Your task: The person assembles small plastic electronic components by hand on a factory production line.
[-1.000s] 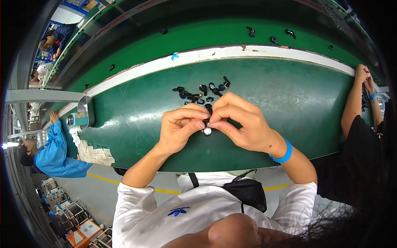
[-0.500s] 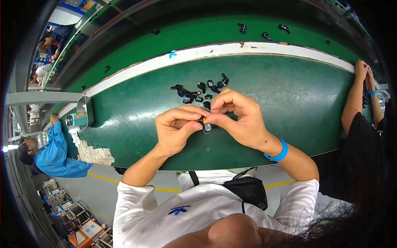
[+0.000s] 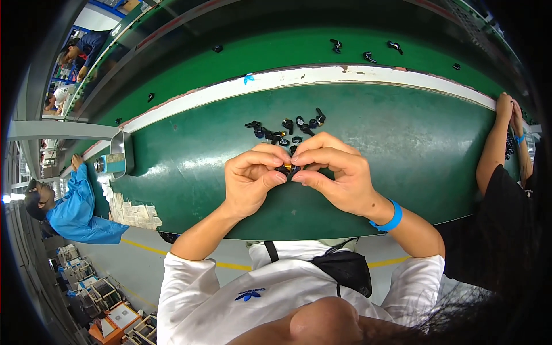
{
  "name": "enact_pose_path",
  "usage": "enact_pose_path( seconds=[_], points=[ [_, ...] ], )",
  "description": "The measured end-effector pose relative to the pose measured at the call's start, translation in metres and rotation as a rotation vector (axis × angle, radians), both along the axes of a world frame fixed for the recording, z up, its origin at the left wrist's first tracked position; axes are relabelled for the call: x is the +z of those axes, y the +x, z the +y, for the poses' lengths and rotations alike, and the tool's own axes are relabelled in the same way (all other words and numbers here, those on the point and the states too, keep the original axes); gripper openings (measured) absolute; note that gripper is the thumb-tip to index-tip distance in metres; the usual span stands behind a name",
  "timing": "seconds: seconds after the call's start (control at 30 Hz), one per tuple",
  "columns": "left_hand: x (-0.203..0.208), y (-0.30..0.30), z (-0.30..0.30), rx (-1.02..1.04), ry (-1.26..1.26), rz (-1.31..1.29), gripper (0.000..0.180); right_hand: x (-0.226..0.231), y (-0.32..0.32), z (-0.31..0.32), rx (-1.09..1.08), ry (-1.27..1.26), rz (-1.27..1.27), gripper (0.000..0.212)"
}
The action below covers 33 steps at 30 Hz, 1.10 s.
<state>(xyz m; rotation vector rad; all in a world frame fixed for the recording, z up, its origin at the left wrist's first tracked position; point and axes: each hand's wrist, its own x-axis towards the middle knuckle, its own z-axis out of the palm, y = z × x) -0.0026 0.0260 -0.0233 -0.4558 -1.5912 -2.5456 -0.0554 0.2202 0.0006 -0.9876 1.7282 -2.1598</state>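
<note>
My left hand and my right hand meet fingertip to fingertip over the near middle of the green work table. Pinched between them is a small black earbud part with a yellow-gold piece on it; the fingers cover much of it. Thumb and forefinger are closed on its left side and likewise on its right. Just beyond my fingertips lies a loose cluster of black earbuds, several with stems and a few with gold spots.
Past a chipped white ledge runs a green belt with scattered black earbuds. At the table's left end stand a metal bin and worn paper. Co-workers sit left, in a blue coat, and right, with bare arms.
My right-hand fingers have come down from above and now pinch the earbud part's right side. The clear round piece beneath it no longer shows.
</note>
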Motion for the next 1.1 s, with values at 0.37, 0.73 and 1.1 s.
enact_pose_path(
  seconds=[0.37, 0.73, 1.1],
  points=[
    [0.001, 0.000, 0.000, 0.008, 0.060, -0.082, 0.015, 0.007, -0.003, 0.005, -0.028, 0.036, 0.054, 0.018],
    [0.004, 0.003, 0.002, -0.021, -0.035, -0.107, 0.015, 0.015, -0.005, 0.008, -0.048, 0.193, 0.275, 0.015],
    [0.008, -0.001, 0.000, -0.086, -0.058, -0.026, 0.012, 0.000, -0.005, 0.003, 0.055, 0.047, -0.070, 0.022]
  ],
)
